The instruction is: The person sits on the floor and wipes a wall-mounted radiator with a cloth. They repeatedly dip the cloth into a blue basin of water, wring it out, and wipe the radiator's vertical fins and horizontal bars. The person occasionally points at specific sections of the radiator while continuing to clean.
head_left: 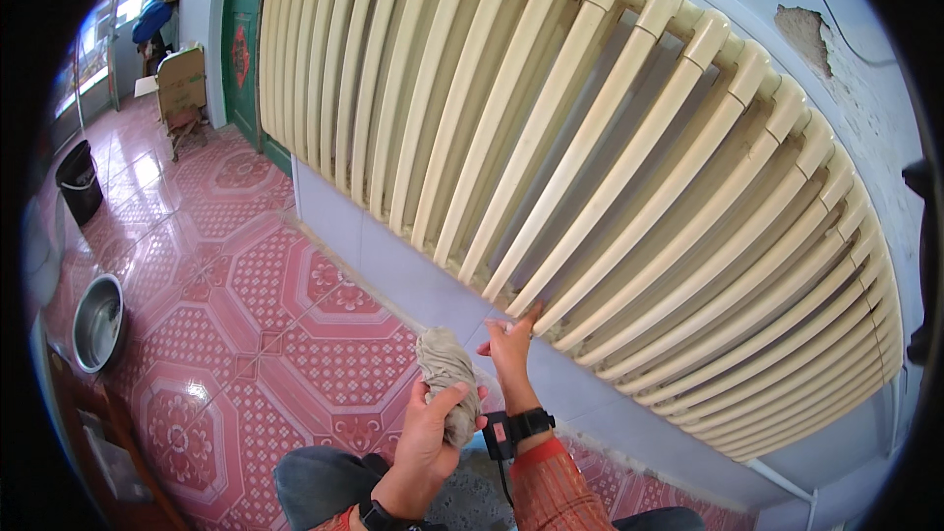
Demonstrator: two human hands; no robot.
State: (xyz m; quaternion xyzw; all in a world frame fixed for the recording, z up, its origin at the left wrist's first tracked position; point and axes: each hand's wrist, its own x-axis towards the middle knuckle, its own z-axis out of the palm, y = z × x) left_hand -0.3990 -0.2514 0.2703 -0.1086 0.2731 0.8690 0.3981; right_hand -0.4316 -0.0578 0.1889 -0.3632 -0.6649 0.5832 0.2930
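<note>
A bunched, wrung greyish-beige cloth (447, 383) is wrapped in the fingers of my left hand (430, 425), held above the floor just left of my right wrist. My right hand (509, 346) reaches up to the lower ends of the cream column radiator (565, 152). Its thumb and fingers are spread, with fingertips at the gap between two tubes; part of the fingers is hidden there. Below my hands, between my knees, sits a basin of murky grey water (472, 492), partly covered by my arms.
A metal basin (98, 323) and a black bucket (79, 182) stand on the pink patterned tile floor (324, 354) at left. Farther back are a cardboard piece (183, 84) and a green door (241, 49). A white pipe (787, 482) runs below the radiator's right end.
</note>
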